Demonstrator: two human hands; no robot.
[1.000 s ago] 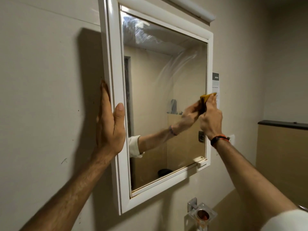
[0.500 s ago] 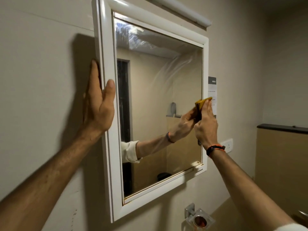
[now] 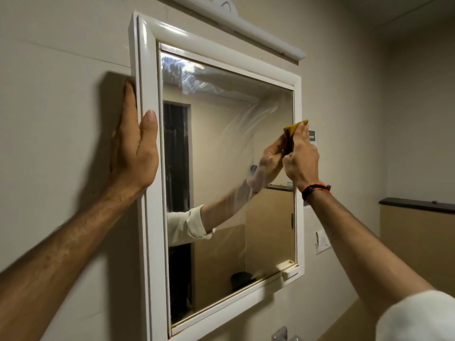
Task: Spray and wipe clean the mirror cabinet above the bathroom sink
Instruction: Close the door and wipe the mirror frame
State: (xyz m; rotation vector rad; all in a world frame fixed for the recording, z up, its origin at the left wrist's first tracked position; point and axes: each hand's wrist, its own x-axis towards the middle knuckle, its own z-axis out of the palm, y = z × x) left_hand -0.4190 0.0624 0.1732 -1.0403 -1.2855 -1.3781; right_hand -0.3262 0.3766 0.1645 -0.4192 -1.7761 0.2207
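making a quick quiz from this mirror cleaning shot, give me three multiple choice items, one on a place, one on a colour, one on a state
1. Where is the left hand?
A. on the frame's left edge
B. on the glass
C. on the lamp

2. What colour is the cloth?
A. blue
B. yellow
C. white

3. How does the glass look?
A. cracked
B. spotless
C. streaked

Answers: 1 A, its straight fingers lie along the frame. 2 B, yellow shows above the right hand holding it. 3 C, smears cross the upper glass.
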